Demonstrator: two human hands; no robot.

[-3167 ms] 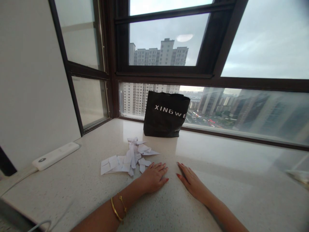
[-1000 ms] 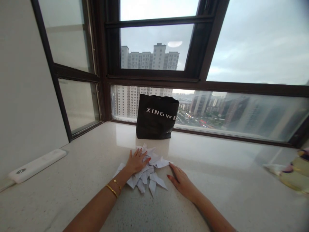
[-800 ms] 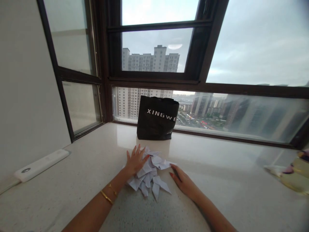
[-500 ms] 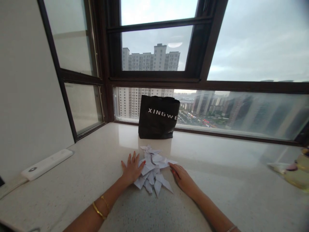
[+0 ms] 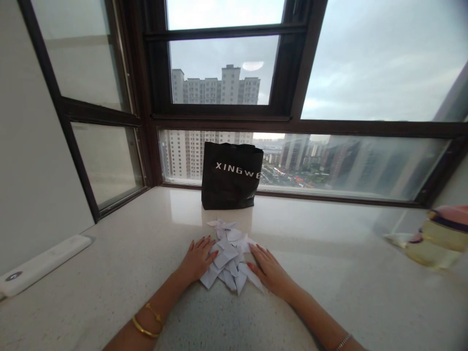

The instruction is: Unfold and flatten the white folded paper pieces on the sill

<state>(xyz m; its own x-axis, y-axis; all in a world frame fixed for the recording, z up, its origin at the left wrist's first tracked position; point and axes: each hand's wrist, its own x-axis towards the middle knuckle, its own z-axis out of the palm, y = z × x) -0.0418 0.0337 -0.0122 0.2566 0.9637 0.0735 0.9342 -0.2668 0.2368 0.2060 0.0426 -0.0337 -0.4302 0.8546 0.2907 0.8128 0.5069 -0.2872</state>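
Note:
A heap of white folded paper pieces (image 5: pixel 228 253) lies on the pale speckled counter (image 5: pixel 314 273). My left hand (image 5: pixel 197 258) rests flat against the heap's left side, fingers stretched out and touching the paper. My right hand (image 5: pixel 268 270) lies flat on the heap's right side, fingers out over its edge. Neither hand holds anything. Gold bangles circle my left wrist. A black bag (image 5: pixel 230 175) with white lettering stands upright behind the heap, by the window.
A white power strip (image 5: pixel 40 265) lies on the counter at the far left. At the right edge sits a blurred yellowish bottle or packet (image 5: pixel 433 236). Dark window frames (image 5: pixel 292 126) enclose the counter's back and left.
The scattered papers were pushed together into a tighter heap. My left hand slid from on top of the pile to its left side; my right hand closed in on the right side.

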